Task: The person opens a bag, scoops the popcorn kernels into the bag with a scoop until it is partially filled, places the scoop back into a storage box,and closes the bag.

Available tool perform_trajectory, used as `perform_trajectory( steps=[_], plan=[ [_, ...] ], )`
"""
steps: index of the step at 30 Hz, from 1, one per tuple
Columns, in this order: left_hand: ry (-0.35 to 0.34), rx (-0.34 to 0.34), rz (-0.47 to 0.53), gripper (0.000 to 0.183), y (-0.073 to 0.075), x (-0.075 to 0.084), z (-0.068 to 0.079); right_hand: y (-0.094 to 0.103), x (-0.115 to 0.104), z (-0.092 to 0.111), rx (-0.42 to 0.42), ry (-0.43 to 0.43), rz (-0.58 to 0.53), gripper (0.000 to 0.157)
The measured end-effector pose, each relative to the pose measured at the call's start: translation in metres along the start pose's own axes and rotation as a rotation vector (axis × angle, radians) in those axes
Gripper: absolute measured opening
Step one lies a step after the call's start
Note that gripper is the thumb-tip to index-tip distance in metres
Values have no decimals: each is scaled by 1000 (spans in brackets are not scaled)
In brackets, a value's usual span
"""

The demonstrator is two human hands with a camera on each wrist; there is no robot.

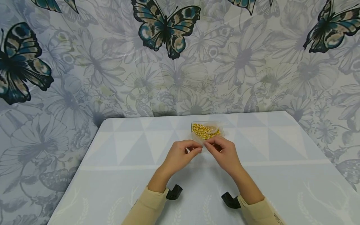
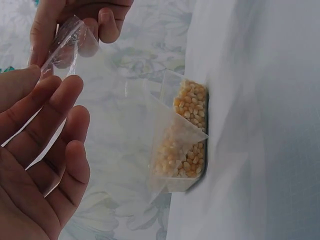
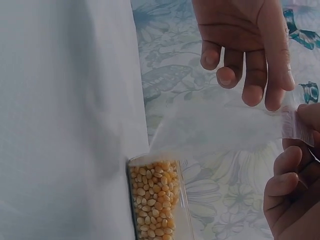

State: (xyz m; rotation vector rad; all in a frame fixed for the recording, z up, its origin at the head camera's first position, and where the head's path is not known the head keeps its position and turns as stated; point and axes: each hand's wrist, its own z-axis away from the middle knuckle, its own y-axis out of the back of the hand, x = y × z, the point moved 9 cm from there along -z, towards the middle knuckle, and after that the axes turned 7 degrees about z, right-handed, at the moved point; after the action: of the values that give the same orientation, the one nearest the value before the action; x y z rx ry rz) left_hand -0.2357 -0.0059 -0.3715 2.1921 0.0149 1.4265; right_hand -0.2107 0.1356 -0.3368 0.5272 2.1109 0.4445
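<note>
A clear plastic zip bag point(image 2: 75, 47) is stretched between my two hands, its body hanging down in front of a transparent box. My left hand point(image 1: 178, 156) pinches one side of its top edge between thumb and index finger; the other fingers are spread loosely in the left wrist view. My right hand point(image 1: 225, 153) pinches the opposite side, near the zip strip point(image 3: 290, 124), with its fingers curled. Yellow corn kernels point(image 3: 155, 200) lie in the transparent box point(image 1: 224, 132) just beyond the hands. In the left wrist view the bag partly veils the box.
The box stands near the far edge of a pale patterned table point(image 1: 126, 193). Behind the table hangs a floral cloth point(image 1: 180, 81) with butterflies. Black curved mounts point(image 1: 174, 192) stick out at both wrists, beside the beige sleeves point(image 1: 147, 206).
</note>
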Motion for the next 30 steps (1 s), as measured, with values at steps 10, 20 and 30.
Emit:
perform_trajectory(
  steps=[10,20,30],
  plan=[
    [-9,0,14,12,-2,-2,1,-11,28,3,-63,-20,5,10],
    [-31,49,-33,6,1,0,1,-18,30,5,-165,-33,-22,10],
    [4,38,-37,6,-1,-6,-1,-18,36,5,-171,-94,-1,12]
  ],
)
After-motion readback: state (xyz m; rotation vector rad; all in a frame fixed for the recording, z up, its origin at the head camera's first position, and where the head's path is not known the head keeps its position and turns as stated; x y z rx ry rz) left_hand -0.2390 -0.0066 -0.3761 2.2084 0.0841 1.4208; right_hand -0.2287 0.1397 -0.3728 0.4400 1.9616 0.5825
